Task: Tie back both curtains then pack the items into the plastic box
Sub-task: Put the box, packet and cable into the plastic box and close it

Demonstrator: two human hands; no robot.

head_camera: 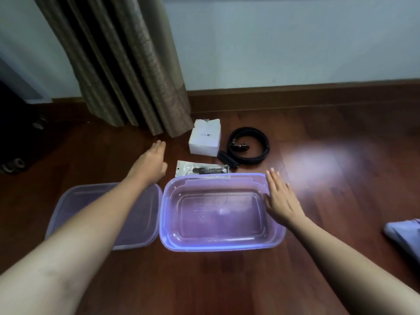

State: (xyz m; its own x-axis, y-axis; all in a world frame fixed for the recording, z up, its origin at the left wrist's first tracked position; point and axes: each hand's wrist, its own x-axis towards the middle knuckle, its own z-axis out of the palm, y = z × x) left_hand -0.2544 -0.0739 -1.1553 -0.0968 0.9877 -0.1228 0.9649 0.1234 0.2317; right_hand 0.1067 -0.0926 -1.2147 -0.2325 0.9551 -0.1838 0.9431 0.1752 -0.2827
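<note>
Fingers straight, holding nothing: left hand (151, 164) beyond the lid (141, 212), right hand (280, 196) at the plastic box's (218, 246) right rim. Past its far rim lie a packet (202, 169), a white carton (205, 139) and a coiled belt (248, 145).

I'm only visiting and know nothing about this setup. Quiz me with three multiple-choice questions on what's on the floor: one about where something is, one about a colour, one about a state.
1. Where is the lid?
A) Propped on a chair
B) On the floor, left of the plastic box
C) Leaning on the wall

2. What colour is the coiled belt?
A) White
B) Red
C) Black

3. The plastic box is:
A) open and empty
B) closed
C) full

Answers:
1 B, it lies flat beside the box's left side.
2 C, the whole coil is plainly black.
3 A, its bare bottom shows and nothing covers it.
</note>
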